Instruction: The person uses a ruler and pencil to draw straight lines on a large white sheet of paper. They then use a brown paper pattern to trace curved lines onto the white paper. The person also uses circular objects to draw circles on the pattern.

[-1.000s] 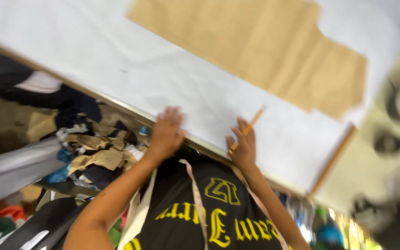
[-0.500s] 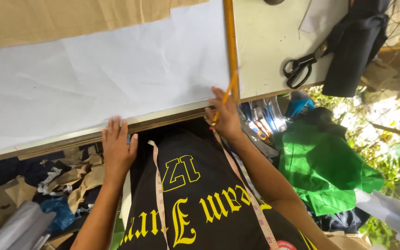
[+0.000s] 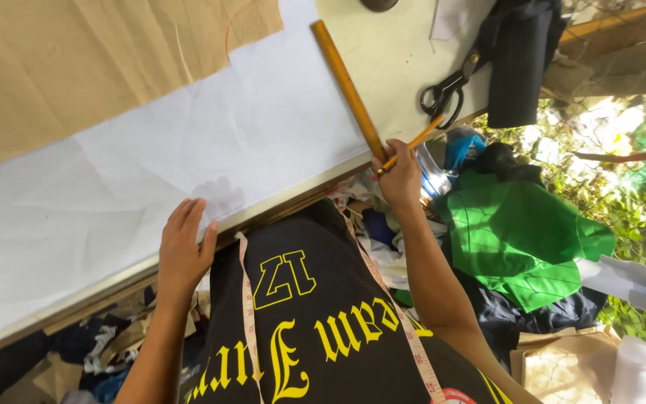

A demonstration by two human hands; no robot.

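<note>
My left hand (image 3: pixel 183 251) lies flat, fingers apart, on the near edge of a white sheet (image 3: pixel 188 164) spread over the table. It holds nothing. My right hand (image 3: pixel 400 173) is at the table's edge, closed on an orange pencil (image 3: pixel 415 142) that points up to the right. The same hand touches the near end of a long wooden ruler (image 3: pixel 345 86) lying on the white sheet and table. A measuring tape (image 3: pixel 247 307) hangs round my neck over a black shirt with yellow lettering.
A tan fabric piece (image 3: pixel 91 67) covers the far left of the sheet. Black scissors (image 3: pixel 446 93) and a dark folded cloth (image 3: pixel 517 60) lie at the table's right end. Green fabric (image 3: pixel 517 236) and mixed scraps are piled below the table edge.
The view has swung, so the table now runs more to the left. My right hand with the pencil has moved to the ruler's near end. My left hand stays flat on the sheet's edge.
</note>
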